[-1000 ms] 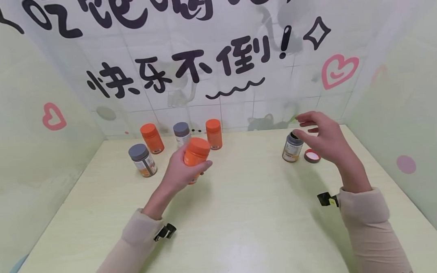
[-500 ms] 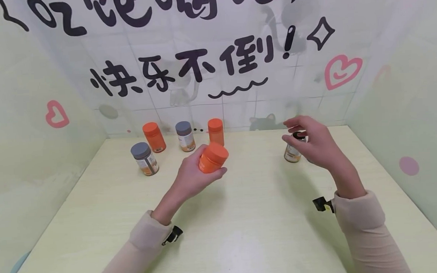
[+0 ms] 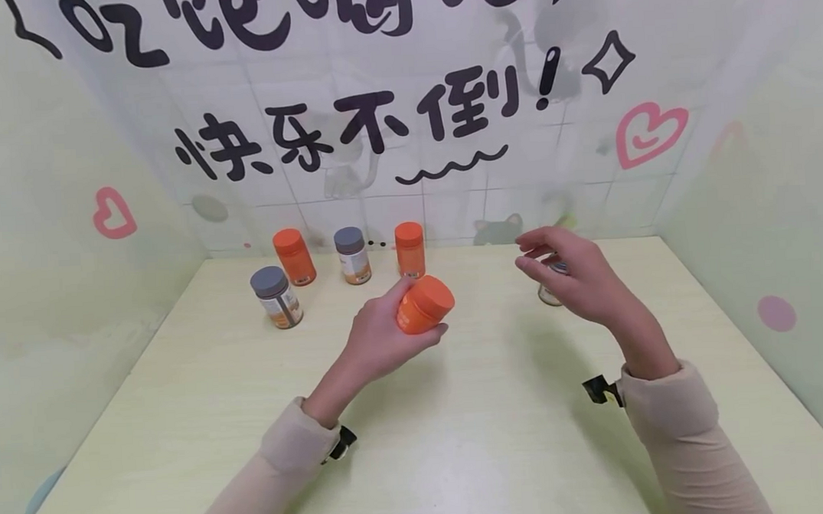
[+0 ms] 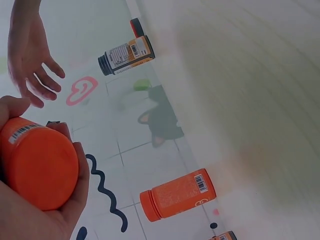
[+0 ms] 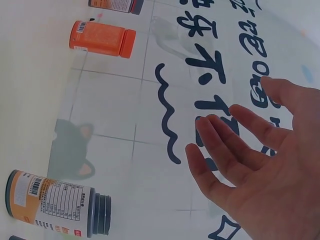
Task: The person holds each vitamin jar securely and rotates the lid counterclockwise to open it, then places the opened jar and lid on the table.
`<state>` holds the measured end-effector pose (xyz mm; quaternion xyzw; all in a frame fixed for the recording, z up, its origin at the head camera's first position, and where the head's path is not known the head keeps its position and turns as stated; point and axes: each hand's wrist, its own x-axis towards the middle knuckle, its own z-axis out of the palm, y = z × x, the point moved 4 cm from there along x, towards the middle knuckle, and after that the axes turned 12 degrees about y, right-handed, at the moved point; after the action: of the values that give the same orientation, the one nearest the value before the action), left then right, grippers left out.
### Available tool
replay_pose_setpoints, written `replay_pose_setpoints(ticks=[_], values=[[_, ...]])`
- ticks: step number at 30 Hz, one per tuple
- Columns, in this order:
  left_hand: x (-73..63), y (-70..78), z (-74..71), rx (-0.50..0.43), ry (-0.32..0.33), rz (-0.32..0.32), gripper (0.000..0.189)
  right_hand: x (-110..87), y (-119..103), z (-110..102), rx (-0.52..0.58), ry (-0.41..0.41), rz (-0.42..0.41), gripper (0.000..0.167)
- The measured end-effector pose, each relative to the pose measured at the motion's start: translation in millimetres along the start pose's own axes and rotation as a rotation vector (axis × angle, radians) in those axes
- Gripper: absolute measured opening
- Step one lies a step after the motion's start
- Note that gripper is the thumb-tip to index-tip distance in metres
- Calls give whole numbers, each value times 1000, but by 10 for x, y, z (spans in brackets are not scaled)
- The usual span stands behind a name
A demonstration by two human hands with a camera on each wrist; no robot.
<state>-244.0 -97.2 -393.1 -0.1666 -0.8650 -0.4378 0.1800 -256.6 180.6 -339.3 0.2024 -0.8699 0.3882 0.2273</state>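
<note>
My left hand (image 3: 382, 336) grips an orange bottle (image 3: 426, 304) with an orange cap, holding it tilted above the middle of the table. Its orange base faces the camera in the left wrist view, with fingers and thumb wrapped round its sides. My right hand (image 3: 569, 277) hovers to the right with relaxed, spread fingers and holds nothing. Behind it, partly hidden in the head view, an uncapped bottle (image 5: 55, 202) with a grey neck and white-and-orange label stands on the table. Its removed cap (image 4: 136, 28) lies beside it, hidden from the head view.
Toward the back left stand two more orange bottles, one on the left (image 3: 294, 258) and one on the right (image 3: 410, 251). A grey-capped bottle (image 3: 352, 256) is between them, and another grey-capped bottle (image 3: 277, 297) stands nearer. Walls enclose the table (image 3: 488, 438) behind and at both sides.
My left hand has carried the orange bottle rightward and tilted it more. My right hand has moved left from over the uncapped bottle toward the left hand, now covering much of that bottle.
</note>
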Motion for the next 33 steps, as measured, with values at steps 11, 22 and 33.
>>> replay_pose_setpoints(ticks=[11, 22, 33], values=[[-4, 45, 102, 38, -17, 2, 44, -20, -109, 191, 77, -101, -17, 36], [-2, 91, 203, 51, -41, 41, 44, -92, -247, 409, 119, -231, -32, 51], [-43, 149, 233, 52, -72, 67, 45, -162, -382, 562, 48, -191, -21, 56]])
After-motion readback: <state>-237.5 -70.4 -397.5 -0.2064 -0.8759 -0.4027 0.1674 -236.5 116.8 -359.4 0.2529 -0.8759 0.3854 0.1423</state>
